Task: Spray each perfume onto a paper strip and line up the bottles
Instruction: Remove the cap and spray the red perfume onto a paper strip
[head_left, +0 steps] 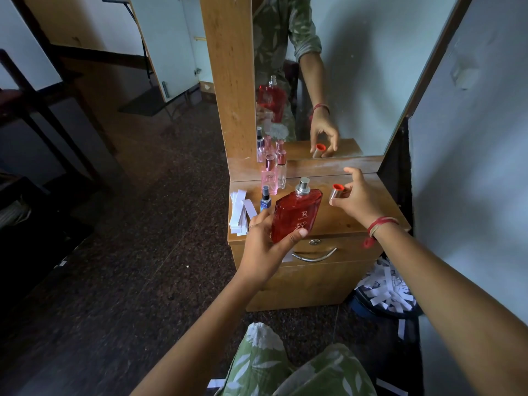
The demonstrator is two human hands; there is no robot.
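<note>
My left hand (264,244) grips a large red perfume bottle (295,214) tilted over the front of the wooden dresser top (337,215); its silver spray nozzle is bare. The bottle's silver cap with a red inside (336,191) is pinched by my right hand (358,197) just above the dresser top, to the right of the bottle. White paper strips (241,211) lie stacked at the dresser's left edge. A small blue bottle (265,199), a pink bottle (269,176) and a clear bottle with a pink cap (281,170) stand at the back left.
A mirror (343,75) stands behind the dresser and reflects the bottles and my hand. A drawer with a metal handle (314,255) faces me. A dark bin of used paper strips (385,290) sits on the floor at the right, beside the wall.
</note>
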